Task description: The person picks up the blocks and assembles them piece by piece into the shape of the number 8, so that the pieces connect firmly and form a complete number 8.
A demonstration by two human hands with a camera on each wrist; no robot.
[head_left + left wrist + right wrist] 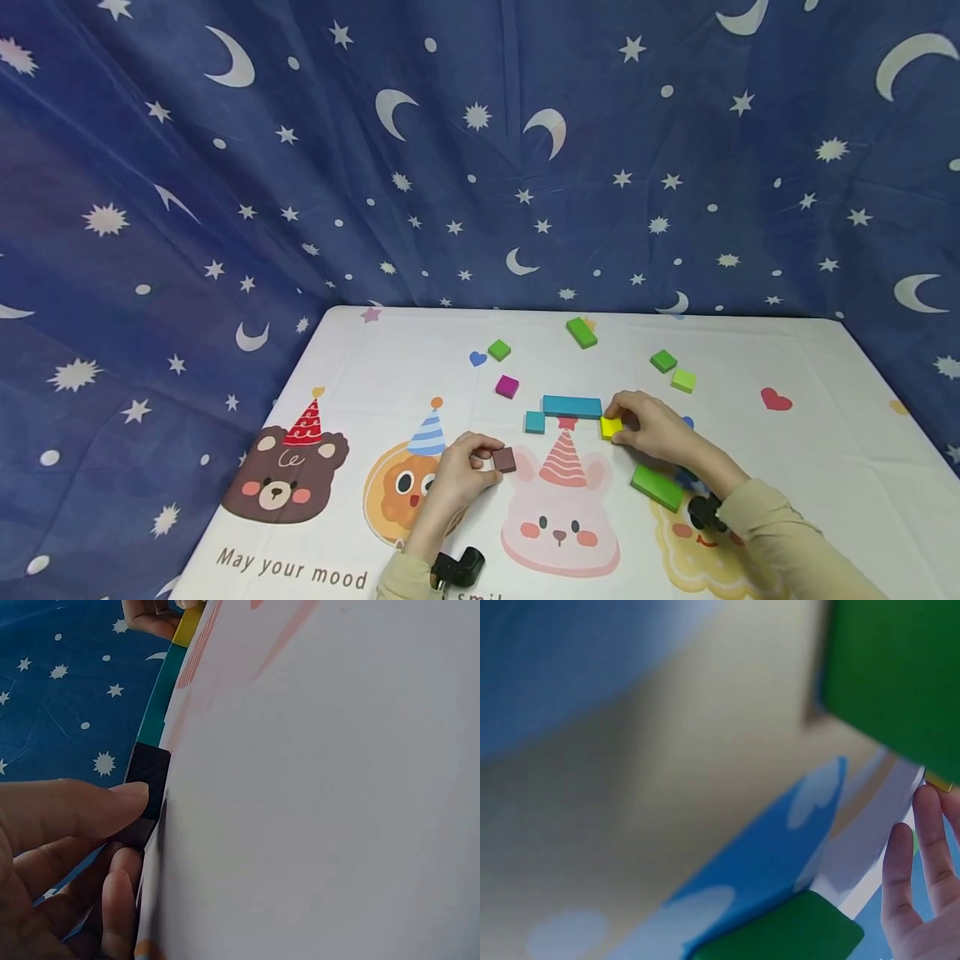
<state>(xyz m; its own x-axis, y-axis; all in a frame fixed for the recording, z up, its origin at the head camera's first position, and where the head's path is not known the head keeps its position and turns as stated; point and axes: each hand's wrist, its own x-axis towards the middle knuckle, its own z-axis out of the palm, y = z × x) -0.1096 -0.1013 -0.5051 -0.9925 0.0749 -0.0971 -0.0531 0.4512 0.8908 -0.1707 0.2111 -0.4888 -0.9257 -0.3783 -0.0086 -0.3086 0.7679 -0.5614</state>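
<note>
My left hand [459, 477] pinches a small brown square block [504, 460] between thumb and fingers, on or just over the tablecloth; the left wrist view shows the thumb on this block [150, 780]. My right hand [651, 423] holds a yellow square block [611, 428] by its edges. That block sits at the right end of a long blue block [572, 407], just below it. A small teal square block [535, 422] lies at the long block's left end. Below my right wrist rests a long green block [656, 487].
Farther back lie a magenta block [507, 387], a small green block [498, 350], a longer green block [581, 332], another green block [663, 361] and a lime block [683, 381]. A printed white tablecloth [420, 350] covers the table; a starry blue curtain [480, 167] hangs behind.
</note>
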